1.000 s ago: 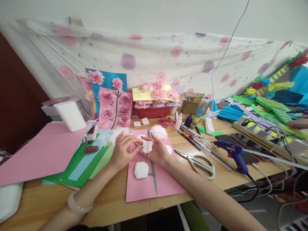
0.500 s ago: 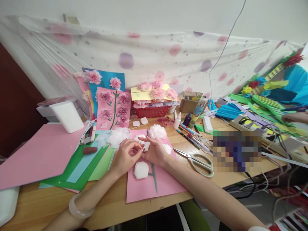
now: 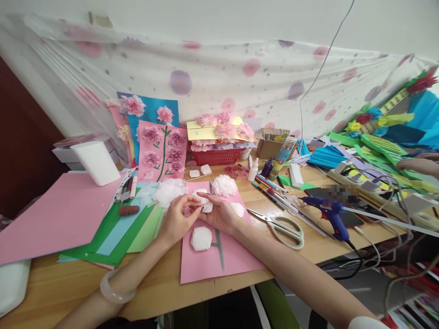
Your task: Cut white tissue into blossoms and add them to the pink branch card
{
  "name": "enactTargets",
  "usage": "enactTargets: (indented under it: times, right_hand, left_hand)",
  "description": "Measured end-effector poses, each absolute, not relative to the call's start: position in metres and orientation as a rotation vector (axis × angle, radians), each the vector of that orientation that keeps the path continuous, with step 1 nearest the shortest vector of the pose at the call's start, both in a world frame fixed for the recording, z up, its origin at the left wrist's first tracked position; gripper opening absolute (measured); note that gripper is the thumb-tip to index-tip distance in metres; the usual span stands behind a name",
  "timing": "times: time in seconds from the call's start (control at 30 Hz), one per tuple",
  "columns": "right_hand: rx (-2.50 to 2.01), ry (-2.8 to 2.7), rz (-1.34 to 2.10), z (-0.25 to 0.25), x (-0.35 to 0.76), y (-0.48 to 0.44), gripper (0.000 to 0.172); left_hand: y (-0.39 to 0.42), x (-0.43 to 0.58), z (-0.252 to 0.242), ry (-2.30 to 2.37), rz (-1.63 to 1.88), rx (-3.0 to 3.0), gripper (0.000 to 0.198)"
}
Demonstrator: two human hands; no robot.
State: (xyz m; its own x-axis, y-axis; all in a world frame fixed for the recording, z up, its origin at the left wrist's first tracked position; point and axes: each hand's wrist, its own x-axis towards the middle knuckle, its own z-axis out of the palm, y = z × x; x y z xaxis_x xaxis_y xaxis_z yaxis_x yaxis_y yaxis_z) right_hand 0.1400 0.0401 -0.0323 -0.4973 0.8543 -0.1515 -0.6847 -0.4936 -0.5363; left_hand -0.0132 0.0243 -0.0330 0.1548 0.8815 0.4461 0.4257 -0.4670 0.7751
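Observation:
Above a pink sheet (image 3: 236, 260) with a grey-green stem, my two hands meet. My left hand (image 3: 180, 217) has thumb and fingertips pinched together; what lies between them is too small to make out. My right hand (image 3: 221, 212) is turned palm up, its fingers curved around a small white paper piece (image 3: 207, 207). A white paper pad (image 3: 201, 238) lies on the sheet below my hands. A fluffy white paper flower (image 3: 224, 185) sits at the sheet's top, and another white pad (image 3: 237, 209) is partly behind my right hand.
Scissors (image 3: 283, 228), pens (image 3: 274, 196) and a blue glue gun (image 3: 331, 214) with cables lie to the right. Coloured sheets (image 3: 58, 214) and tissue (image 3: 169, 192) are on the left. A red basket (image 3: 217, 157) stands behind. Another person's hand (image 3: 420, 164) shows at far right.
My hands stay nearly in place; the left fingertips have shifted slightly over the right palm. The view has moved a little, and the other person's hand has moved slightly left.

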Motion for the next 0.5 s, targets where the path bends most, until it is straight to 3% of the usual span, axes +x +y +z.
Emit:
enactTargets:
  times: [0.27, 0.5]
  right_hand:
    - [-0.521, -0.53, 2.065, -0.031, 0.141, 0.04, 0.013]
    - [-0.571, -0.566, 2.047, -0.033, 0.143, 0.042, 0.021]
  left_hand:
    - [0.023, -0.013, -0.034, 1.259, 1.256, 1.933, 0.013]
    - [0.025, -0.012, -0.025, 1.258, 1.375, 1.72, 0.024]
